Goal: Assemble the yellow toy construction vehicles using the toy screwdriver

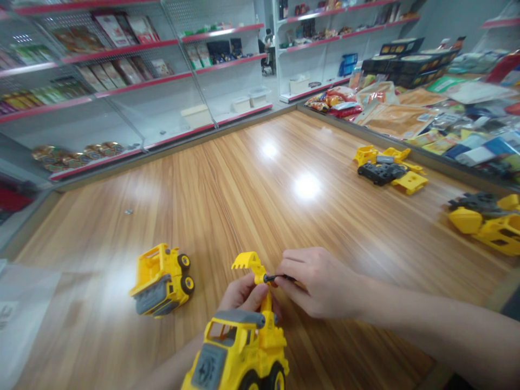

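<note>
A yellow toy excavator (239, 352) with a grey cab roof stands at the near edge of the wooden table (252, 184). Its yellow arm and toothed bucket (248, 262) rise in front of it. My left hand (244, 295) is closed around the arm just below the bucket. My right hand (317, 281) pinches a small black screwdriver-like tool (278, 278), its tip against the joint of the arm. A second yellow toy truck (161, 280) with a grey bumper sits to the left, apart from both hands.
Loose yellow and black toy parts (390, 169) lie at the far right of the table, and more yellow pieces (487, 222) at the right edge. A paper sheet (20, 314) lies at the left. Shop shelves (122, 86) and packaged goods (426, 103) surround the table.
</note>
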`<state>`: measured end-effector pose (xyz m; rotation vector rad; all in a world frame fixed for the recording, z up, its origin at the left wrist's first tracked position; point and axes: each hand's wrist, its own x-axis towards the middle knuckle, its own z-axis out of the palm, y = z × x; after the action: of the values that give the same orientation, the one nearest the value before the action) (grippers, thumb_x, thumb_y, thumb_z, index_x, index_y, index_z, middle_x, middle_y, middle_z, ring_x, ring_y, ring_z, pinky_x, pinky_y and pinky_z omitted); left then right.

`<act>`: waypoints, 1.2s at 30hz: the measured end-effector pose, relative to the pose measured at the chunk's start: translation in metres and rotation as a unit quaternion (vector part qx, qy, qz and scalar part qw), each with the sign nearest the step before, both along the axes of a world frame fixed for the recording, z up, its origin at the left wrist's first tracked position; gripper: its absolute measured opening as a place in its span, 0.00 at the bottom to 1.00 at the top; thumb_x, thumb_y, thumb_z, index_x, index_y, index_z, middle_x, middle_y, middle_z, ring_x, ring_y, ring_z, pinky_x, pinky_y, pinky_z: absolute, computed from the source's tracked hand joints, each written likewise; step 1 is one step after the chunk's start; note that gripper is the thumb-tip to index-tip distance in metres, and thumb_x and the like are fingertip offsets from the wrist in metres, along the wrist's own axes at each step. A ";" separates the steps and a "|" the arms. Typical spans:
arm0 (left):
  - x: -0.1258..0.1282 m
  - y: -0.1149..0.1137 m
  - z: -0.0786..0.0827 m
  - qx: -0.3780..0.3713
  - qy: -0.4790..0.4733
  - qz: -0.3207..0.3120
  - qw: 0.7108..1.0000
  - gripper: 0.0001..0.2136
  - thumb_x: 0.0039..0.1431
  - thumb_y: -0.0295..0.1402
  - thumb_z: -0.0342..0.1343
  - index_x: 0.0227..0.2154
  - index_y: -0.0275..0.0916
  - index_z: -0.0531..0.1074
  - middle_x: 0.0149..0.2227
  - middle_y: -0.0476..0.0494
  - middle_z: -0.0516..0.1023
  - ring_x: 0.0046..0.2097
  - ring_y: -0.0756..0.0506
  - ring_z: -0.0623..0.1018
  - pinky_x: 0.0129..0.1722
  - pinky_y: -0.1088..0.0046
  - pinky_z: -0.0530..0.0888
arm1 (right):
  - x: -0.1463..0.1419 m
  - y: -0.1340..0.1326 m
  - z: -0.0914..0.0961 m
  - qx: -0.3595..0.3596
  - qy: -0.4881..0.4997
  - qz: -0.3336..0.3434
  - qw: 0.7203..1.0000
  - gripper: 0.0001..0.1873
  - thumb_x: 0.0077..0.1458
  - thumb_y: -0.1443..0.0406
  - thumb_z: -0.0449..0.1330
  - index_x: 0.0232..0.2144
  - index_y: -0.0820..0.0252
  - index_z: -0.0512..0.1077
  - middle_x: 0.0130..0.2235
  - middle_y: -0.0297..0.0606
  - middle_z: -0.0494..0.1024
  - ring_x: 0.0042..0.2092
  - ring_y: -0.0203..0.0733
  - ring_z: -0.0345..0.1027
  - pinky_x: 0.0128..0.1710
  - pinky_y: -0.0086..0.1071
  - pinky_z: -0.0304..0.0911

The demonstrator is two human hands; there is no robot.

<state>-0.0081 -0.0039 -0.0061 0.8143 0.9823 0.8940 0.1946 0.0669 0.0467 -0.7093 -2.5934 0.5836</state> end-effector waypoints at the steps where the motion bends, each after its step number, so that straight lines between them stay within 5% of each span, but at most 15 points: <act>1: 0.000 0.000 -0.001 -0.004 0.010 0.007 1.000 0.17 0.58 0.46 0.59 0.37 0.35 0.72 0.21 0.46 0.79 0.22 0.49 0.77 0.22 0.78 0.70 | 0.000 0.000 -0.001 0.005 0.000 -0.002 1.000 0.11 0.63 0.66 0.52 0.29 0.61 0.68 0.31 0.35 0.72 0.31 0.36 0.63 0.29 0.32 0.52; 14: 0.002 -0.001 0.002 0.011 0.066 0.012 0.998 0.18 0.58 0.46 0.60 0.34 0.33 0.71 0.24 0.48 0.74 0.22 0.52 0.71 0.22 0.79 0.64 | -0.003 -0.003 -0.001 -0.026 -0.033 -0.021 0.999 0.13 0.64 0.66 0.51 0.29 0.62 0.70 0.29 0.36 0.75 0.29 0.36 0.67 0.29 0.32 0.51; 20: 0.000 -0.002 0.006 0.039 0.099 -0.007 0.994 0.16 0.60 0.44 0.58 0.33 0.32 0.71 0.25 0.48 0.73 0.25 0.52 0.70 0.24 0.78 0.66 | -0.003 -0.005 0.000 -0.107 0.005 -0.022 0.994 0.06 0.61 0.67 0.55 0.41 0.62 0.69 0.37 0.39 0.78 0.36 0.39 0.71 0.33 0.30 0.57; 26: 0.000 -0.002 0.002 0.053 0.127 -0.011 0.990 0.15 0.60 0.43 0.58 0.31 0.33 0.72 0.24 0.46 0.75 0.25 0.51 0.72 0.24 0.78 0.66 | -0.003 -0.006 -0.002 -0.061 -0.012 -0.013 0.998 0.11 0.64 0.66 0.51 0.30 0.62 0.68 0.30 0.37 0.75 0.30 0.37 0.67 0.29 0.32 0.52; 32: 0.000 -0.003 0.006 0.066 0.136 -0.025 0.988 0.14 0.62 0.42 0.56 0.34 0.33 0.73 0.26 0.45 0.74 0.28 0.50 0.72 0.27 0.77 0.67 | -0.004 -0.007 0.001 -0.094 0.006 -0.010 0.996 0.04 0.60 0.67 0.55 0.37 0.63 0.68 0.34 0.39 0.75 0.33 0.38 0.68 0.31 0.31 0.56; 36: 0.000 -0.003 0.008 0.072 0.141 -0.031 0.987 0.14 0.61 0.41 0.57 0.33 0.33 0.74 0.27 0.45 0.75 0.28 0.49 0.73 0.27 0.77 0.68 | -0.004 -0.007 0.001 -0.073 -0.014 0.002 0.997 0.08 0.63 0.67 0.51 0.32 0.63 0.68 0.32 0.38 0.75 0.31 0.38 0.67 0.30 0.31 0.54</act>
<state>-0.0079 -0.0074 0.0016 1.1105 1.1402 0.8158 0.1909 0.0597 0.0472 -0.7631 -2.5993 0.7764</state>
